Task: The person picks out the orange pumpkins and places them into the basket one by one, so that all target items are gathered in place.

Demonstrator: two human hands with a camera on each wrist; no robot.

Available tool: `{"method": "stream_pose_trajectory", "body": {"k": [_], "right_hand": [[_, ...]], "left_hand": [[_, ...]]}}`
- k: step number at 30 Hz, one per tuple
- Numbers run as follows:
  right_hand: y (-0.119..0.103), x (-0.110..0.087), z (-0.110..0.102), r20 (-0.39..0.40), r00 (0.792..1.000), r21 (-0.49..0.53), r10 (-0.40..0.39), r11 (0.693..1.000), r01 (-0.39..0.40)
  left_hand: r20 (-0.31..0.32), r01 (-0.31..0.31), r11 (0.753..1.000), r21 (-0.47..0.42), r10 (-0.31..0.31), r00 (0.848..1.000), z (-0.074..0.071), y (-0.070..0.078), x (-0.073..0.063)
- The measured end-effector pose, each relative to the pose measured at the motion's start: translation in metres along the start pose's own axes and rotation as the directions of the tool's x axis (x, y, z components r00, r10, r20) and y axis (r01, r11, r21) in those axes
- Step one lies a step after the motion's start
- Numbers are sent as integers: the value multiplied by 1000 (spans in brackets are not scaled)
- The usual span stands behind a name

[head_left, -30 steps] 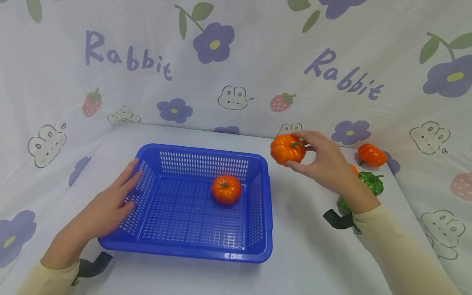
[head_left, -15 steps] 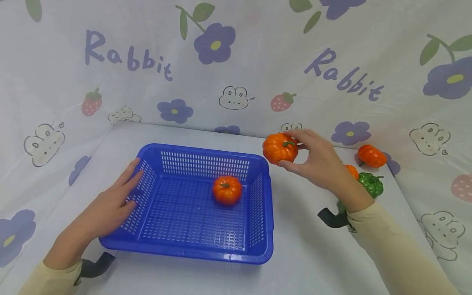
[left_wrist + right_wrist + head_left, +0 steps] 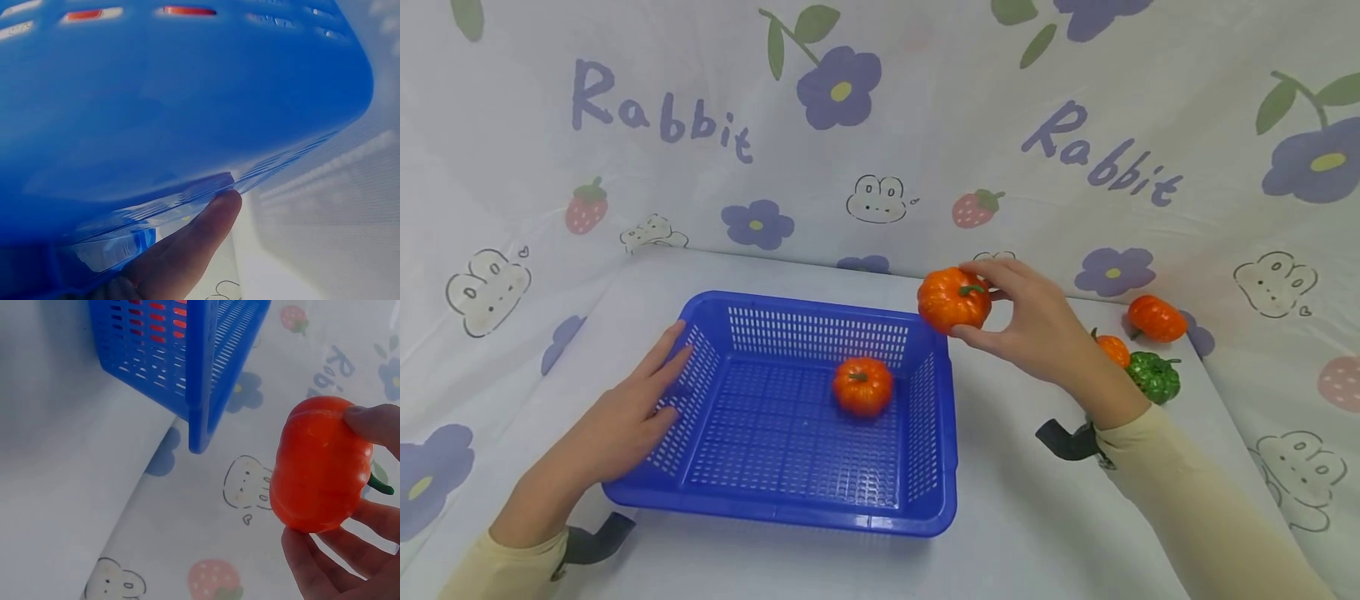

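Note:
An orange toy pumpkin (image 3: 953,302) with a green stem is held in the air by my right hand (image 3: 1033,325), thumb on one side and fingers on the other, over the far right corner of the blue basket (image 3: 775,518). In the right wrist view the same pumpkin (image 3: 320,465) shows clear of the basket wall (image 3: 150,350). My left hand (image 3: 621,421) rests on the basket's left rim with its fingers spread and fairly straight. Inside the basket, toward the right, a second orange pumpkin (image 3: 862,387) sits with its stem up.
Right of the basket, beyond my right forearm, lie a green pumpkin (image 3: 1153,377), a small orange pumpkin (image 3: 1112,350) and a red-orange pumpkin (image 3: 1157,318). A printed cloth (image 3: 925,125) hangs behind the white table (image 3: 1007,517).
My right hand has moved left with the orange pumpkin, from beside the basket to its far right corner. The left hand and the basket have hardly moved.

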State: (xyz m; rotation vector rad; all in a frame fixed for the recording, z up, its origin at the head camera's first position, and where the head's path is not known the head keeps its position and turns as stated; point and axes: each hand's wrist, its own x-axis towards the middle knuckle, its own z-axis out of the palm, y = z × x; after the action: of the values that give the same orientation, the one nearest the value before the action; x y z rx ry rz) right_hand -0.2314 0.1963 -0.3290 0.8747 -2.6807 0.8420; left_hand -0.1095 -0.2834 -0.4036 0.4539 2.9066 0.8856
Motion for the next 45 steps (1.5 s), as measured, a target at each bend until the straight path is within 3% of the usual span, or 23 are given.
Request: {"method": "stream_pose_trajectory", "body": {"k": [27,45], "right_hand": [[-26,16,5,68,997,-3,-34,999,35],[-48,28,13,119,988,44,-102,994,97]], "left_hand": [[-12,-11,1000,-8,11,1000,1,-2,0],[5,6,1000,-16,-6,1000,1,-2,0]]}}
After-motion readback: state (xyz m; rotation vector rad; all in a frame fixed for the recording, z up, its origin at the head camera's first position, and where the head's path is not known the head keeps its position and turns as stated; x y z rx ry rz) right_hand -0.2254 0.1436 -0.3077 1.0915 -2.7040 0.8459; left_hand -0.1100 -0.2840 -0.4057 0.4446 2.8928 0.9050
